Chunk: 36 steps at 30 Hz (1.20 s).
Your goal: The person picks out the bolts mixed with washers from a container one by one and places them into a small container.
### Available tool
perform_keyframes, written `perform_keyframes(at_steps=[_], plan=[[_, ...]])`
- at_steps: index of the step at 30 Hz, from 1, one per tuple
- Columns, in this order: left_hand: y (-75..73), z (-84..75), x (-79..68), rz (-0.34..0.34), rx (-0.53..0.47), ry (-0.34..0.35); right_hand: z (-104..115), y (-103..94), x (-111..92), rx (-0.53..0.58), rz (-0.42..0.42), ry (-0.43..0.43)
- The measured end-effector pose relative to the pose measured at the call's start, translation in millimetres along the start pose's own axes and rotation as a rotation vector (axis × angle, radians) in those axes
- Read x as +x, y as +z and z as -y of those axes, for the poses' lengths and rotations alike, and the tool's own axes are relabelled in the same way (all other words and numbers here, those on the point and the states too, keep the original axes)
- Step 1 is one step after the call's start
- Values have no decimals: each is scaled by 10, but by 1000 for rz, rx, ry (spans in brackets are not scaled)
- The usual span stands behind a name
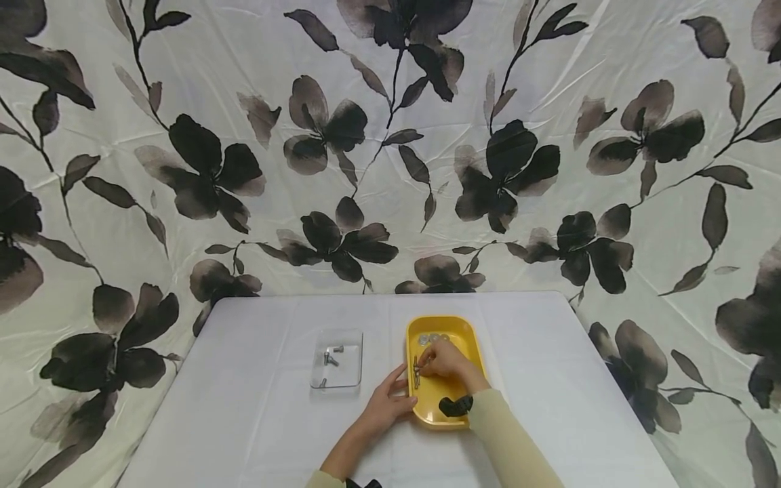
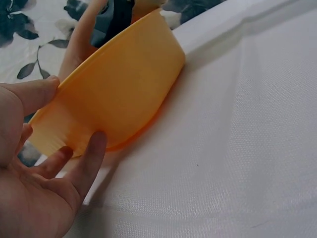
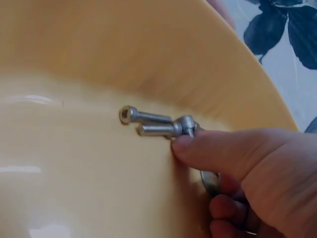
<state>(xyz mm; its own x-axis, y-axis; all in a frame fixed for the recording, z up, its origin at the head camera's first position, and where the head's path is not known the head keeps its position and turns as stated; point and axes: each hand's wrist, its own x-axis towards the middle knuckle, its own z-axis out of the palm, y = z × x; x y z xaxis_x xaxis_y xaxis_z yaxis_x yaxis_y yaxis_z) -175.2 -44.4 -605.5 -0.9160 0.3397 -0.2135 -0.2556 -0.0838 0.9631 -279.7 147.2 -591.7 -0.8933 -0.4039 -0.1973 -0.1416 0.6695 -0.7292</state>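
Observation:
My left hand (image 1: 386,400) rests spread against the left side of a yellow tray (image 1: 434,392). In the left wrist view its thumb is at the rim and its other fingertips press the outer wall. My right hand (image 1: 447,359) reaches inside the tray, low along its left wall. Thumb and fingers there pinch at a small cluster of metal socket-head screws (image 3: 156,130); one screw (image 3: 128,114) shows its hex socket. A thin shiny round-edged metal piece (image 3: 210,183) lies under the curled fingers, partly hidden.
Several flat round metal discs (image 1: 434,337) lie at the tray's far end. To the left stands a clear square box (image 1: 350,378) with several screws (image 1: 330,359) in it. Both sit on a white-covered table (image 1: 256,407), before a floral cloth backdrop (image 1: 415,224).

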Motion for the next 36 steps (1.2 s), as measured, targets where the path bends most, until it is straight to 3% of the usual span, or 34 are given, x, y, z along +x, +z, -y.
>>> perform_keyframes(at_steps=[5,13,17,25,32,36], plan=[[7,1,2,3,-21,5,-53,-31,7,3,46,-24],[0,18,20,-16,-13,-3,-52,-111,-18,94,48,-40],[0,40,43,-19,-25,-5,-4,-187,-40,88,29,-70],[-9,61,4,-16,-59,-17,259,-388,-92,12,-19,-175],[0,66,10,-36,-29,-21,535,-602,-147,-114,-95,-266],[-73,51,-47,-8,19,-18,674,-641,-150,-125,-94,-299]])
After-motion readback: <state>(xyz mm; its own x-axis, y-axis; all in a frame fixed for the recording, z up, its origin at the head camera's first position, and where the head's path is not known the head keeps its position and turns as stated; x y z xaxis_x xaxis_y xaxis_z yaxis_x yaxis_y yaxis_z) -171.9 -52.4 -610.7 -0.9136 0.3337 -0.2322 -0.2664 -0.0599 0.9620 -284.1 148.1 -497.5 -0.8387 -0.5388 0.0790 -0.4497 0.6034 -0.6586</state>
